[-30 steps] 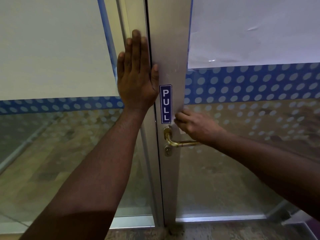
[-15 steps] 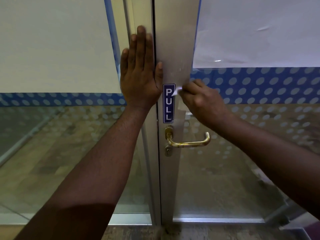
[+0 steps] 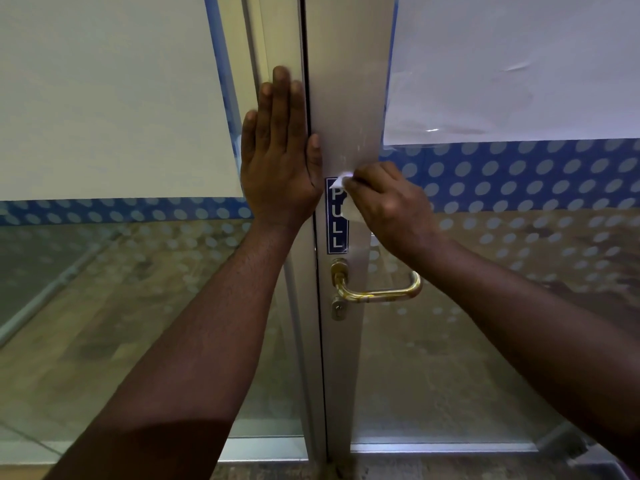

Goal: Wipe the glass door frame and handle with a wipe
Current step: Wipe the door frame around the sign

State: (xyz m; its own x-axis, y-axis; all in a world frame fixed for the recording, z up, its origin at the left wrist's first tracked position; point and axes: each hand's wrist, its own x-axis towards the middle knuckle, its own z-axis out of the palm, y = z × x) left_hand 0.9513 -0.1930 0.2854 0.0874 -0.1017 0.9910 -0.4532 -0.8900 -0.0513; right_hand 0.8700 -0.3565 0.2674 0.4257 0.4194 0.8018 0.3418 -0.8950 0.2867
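The left hand (image 3: 280, 168) lies flat against the fixed pale metal upright just left of the door seam, fingers (image 3: 281, 98) straight, close together and pointing up; the thumb reaches across the dark seam onto the brushed silver metal door frame (image 3: 349, 109). This hand grasps nothing.

The right hand (image 3: 388, 206) is curled, knuckles toward the camera, and holds a small crumpled white wipe (image 3: 341, 180) against the door frame. The wipe sits at the top end of the narrow blue vertical sticker with white letters reading PULL (image 3: 336, 233), covering part of the first letter. A further pale fold shows below the fingers, beside the sticker; it appears to be more of the same wipe, though the view there is blurred.

The polished brass lever handle (image 3: 377, 294) is mounted on the door frame below the sticker, with its lever pointing right and its tip bent back toward the glass. A brass keyhole cylinder (image 3: 337, 309) sits directly beneath its round base. Neither hand touches the handle; the right forearm passes above and to the right of it.

The glass panels on both sides carry a blue band of pale dots (image 3: 519, 174). White sheeting (image 3: 512, 64) covers the upper part of the right panel. A wood-pattern floor (image 3: 114, 323) shows through the lower glass.
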